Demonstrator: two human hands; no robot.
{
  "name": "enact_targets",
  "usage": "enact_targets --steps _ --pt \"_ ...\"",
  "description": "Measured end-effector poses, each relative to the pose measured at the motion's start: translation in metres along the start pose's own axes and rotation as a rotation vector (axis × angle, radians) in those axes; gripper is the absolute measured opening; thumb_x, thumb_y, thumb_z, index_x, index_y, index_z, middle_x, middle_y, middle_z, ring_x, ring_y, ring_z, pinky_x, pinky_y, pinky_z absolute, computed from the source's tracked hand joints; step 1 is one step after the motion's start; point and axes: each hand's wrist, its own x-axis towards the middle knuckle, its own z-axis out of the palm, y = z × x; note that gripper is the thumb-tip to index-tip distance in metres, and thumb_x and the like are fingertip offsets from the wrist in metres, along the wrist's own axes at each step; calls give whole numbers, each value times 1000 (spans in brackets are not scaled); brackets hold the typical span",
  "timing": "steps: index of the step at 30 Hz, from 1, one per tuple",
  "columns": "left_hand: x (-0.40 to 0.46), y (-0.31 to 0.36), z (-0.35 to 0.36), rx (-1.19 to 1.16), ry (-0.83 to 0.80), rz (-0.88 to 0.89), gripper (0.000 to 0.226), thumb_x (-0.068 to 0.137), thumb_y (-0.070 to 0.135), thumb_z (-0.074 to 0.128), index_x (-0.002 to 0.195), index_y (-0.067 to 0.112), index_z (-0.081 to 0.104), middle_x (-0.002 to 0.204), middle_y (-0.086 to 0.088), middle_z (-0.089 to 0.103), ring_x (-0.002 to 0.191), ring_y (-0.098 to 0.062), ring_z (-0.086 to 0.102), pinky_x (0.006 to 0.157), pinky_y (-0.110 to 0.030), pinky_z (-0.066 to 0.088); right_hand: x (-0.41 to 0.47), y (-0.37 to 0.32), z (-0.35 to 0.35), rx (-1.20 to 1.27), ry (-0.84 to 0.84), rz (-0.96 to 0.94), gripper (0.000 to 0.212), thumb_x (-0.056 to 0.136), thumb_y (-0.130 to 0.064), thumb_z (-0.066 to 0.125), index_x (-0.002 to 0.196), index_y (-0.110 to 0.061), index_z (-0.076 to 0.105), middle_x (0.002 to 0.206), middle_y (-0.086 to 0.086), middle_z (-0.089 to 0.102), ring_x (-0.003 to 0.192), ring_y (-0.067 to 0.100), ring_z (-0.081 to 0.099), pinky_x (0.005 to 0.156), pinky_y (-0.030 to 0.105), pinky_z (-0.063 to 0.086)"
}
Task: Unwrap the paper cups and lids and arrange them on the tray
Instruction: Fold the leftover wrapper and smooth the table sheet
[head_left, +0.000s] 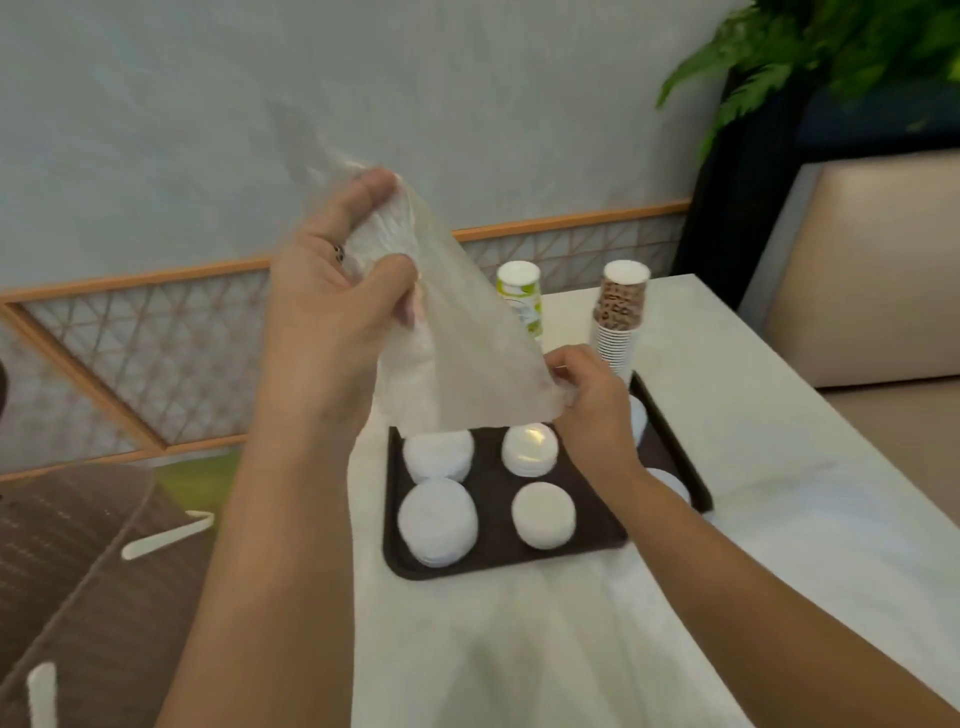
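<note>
An empty clear plastic wrapper (457, 353) hangs above the tray's (680, 457) far edge, pinched by both the left hand (332, 306) and the right hand (592, 410). Lid stacks (439, 519) fill the tray; cup stacks (621, 317) stand behind. Unwrapping looks finished; next, discard the wrapper.

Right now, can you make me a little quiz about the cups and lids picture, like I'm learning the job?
1. True or false: both hands grip the clear plastic wrapper above the tray.
2. Which cup stack stands nearer the tray's far right corner: A) the green and white stack, B) the brown patterned stack?
3. Fill in: the piles of white lids lie on the ____.

Key
1. True: the left hand holds the wrapper's top, and the right hand pinches its lower corner with its fingers.
2. B.
3. Tray.
</note>
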Motion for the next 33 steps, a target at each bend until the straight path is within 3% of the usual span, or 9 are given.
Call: enact_targets --steps 3,6,12,15,16,18,21,26,33 --pt "-14 -5 40 -48 -55 -61 59 72 -4 52 128 14 55 72 14 65 68 -17 49 61 -18 47 -8 26 -75 -97 88 8 26 65 15 64 79 -7 62 81 -1 53 73 3 44 68 5 35" --pt "-37 -15 76 -44 -114 -73 63 67 1 50 128 17 54 78 19 67 64 -7 53 59 -17 48 -21 49 -142 -146 150 35 29 65 15 57 77 -11 60 82 -1 53 70 5 44 66 8 36" --pt "-108 -75 126 99 -229 -153 64 70 7 53 130 29 52 77 -4 65 55 -20 48 54 -24 45 -66 106 -236 -345 130 28 37 60 22 49 74 -11 58 81 -6 50 75 18 47 64 9 34" --pt "-150 -109 147 183 -277 -238 64 77 -6 53 134 24 48 76 -11 59 50 -12 43 48 -18 40 -92 139 -261 -461 126 32 40 59 25 53 72 -11 59 78 -6 51 74 19 45 66 27 40" --pt "-163 -118 154 195 -300 -256 66 78 -14 51 134 22 47 87 -11 60 49 -8 43 48 -15 39 -101 149 -268 -499 125 42 41 57 26 52 72 -11 60 77 -6 51 74 16 42 67 30 40" --pt "-189 -135 166 256 -359 -240 69 79 -19 51 133 24 45 113 -7 56 50 -4 45 50 -11 40 -119 169 -281 -550 115 51 40 53 22 45 70 -11 59 73 -4 54 70 11 37 75 21 33" --pt "-215 -159 179 455 -458 -179 68 82 -10 55 136 29 41 123 -11 52 50 -6 44 54 -7 37 -143 193 -296 -582 67 65 35 49 12 38 66 -13 56 68 -2 55 64 9 39 84 14 27" --pt "-246 -188 192 566 -620 -236 67 84 -6 54 139 27 36 138 6 38 60 -3 49 65 -5 37 -181 227 -309 -671 -69 197 44 51 24 48 65 -16 55 68 -4 53 58 19 51 87 35 29" --pt "-254 -208 190 782 -769 -357 62 88 3 52 145 15 30 138 2 31 65 -8 49 70 -9 38 -211 241 -314 -734 -186 270 48 53 30 60 64 -17 61 72 -3 59 60 19 52 99 36 23"
